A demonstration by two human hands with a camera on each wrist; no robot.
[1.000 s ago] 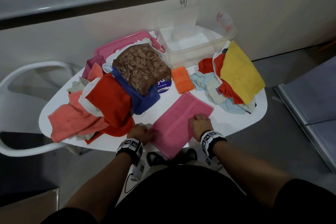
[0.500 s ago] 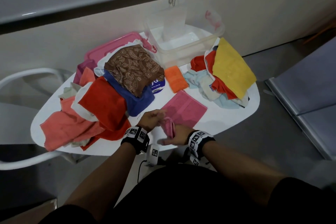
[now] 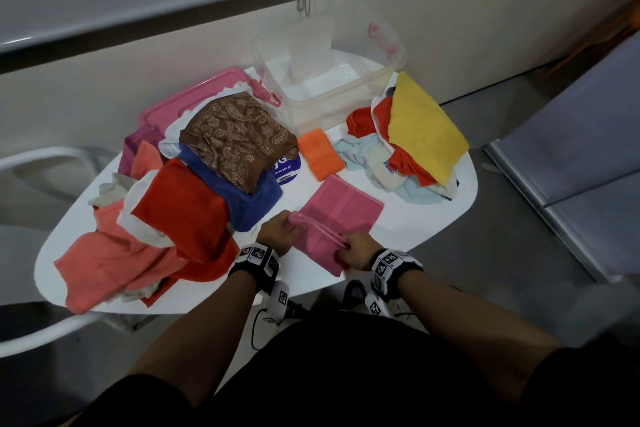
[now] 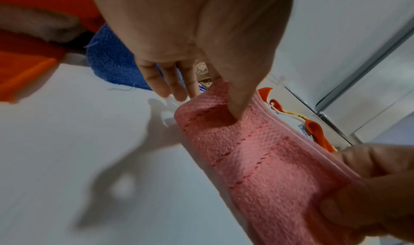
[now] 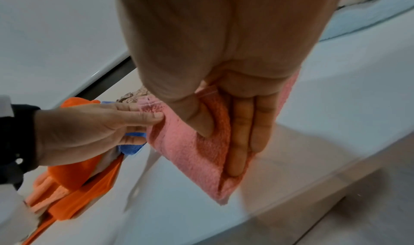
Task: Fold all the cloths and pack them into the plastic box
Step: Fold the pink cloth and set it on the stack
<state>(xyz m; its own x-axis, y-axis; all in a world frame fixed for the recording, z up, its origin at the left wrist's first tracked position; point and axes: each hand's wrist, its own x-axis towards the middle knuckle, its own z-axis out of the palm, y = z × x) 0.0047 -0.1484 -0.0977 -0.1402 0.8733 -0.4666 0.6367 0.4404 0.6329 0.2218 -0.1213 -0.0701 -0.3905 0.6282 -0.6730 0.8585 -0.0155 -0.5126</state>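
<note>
Head view: a pink cloth (image 3: 341, 210) of ribbed terry lies on the near part of the white table (image 3: 429, 215), its far half flat and its near edge lifted off the surface. The weave shows a stitched band across it in the left wrist view, with a smooth hem along one side.

The clear plastic box (image 3: 329, 80) stands at the far edge of the table with its walls upright; only its pale bottom shows through, and I cannot tell whether any cloth is inside. A pink lid (image 3: 187, 97) lies left of it, partly under the left pile (image 3: 194, 191), where a brown patterned cloth tops blue, red, white and salmon ones. A folded orange cloth (image 3: 320, 154) sits just in front of the box. The right pile (image 3: 412, 146) has a yellow cloth over red, pale blue and white ones.

The left hand (image 3: 278, 230) pinches the left corner of the raised edge between thumb and fingers. The right hand (image 3: 353, 250) pinches the right corner, its thumb on top and straight fingers beneath the fabric in the right wrist view. The lifted edge stretches taut between the two hands, near the table's front edge, well apart from the box.
</note>
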